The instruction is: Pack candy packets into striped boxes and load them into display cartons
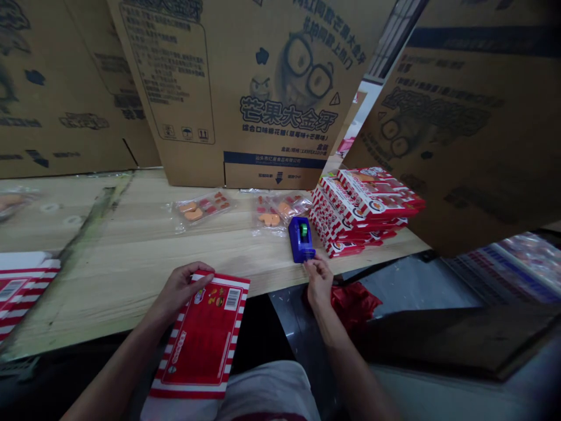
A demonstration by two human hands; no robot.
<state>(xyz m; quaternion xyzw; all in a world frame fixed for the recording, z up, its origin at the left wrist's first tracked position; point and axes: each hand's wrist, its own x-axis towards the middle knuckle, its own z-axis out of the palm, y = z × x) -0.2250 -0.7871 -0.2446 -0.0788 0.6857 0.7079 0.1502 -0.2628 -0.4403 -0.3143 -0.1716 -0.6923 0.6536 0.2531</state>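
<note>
My left hand [184, 287] is closed on the upper left edge of a flat red candy box [202, 333] with white stripes along its sides and a barcode at the top. The box leans over my lap, with a white flap at its lower end. My right hand [319, 280] reaches to the front of a blue tape dispenser [300, 240], fingertips pinched at its cutting end on what looks like clear tape. A small green-cored roll sits in the dispenser. Just behind it lie clear packs of gummy-like sweets [269, 218].
Stacked red-and-white boxes [350, 216] stand right of the dispenser. Another clear sweets pack [204, 207] lies mid-table. Striped packaging [26, 286] sits at far left. Large cartons [263, 76] wall off the table's back. Red plastic [355, 304] hangs below the table's edge.
</note>
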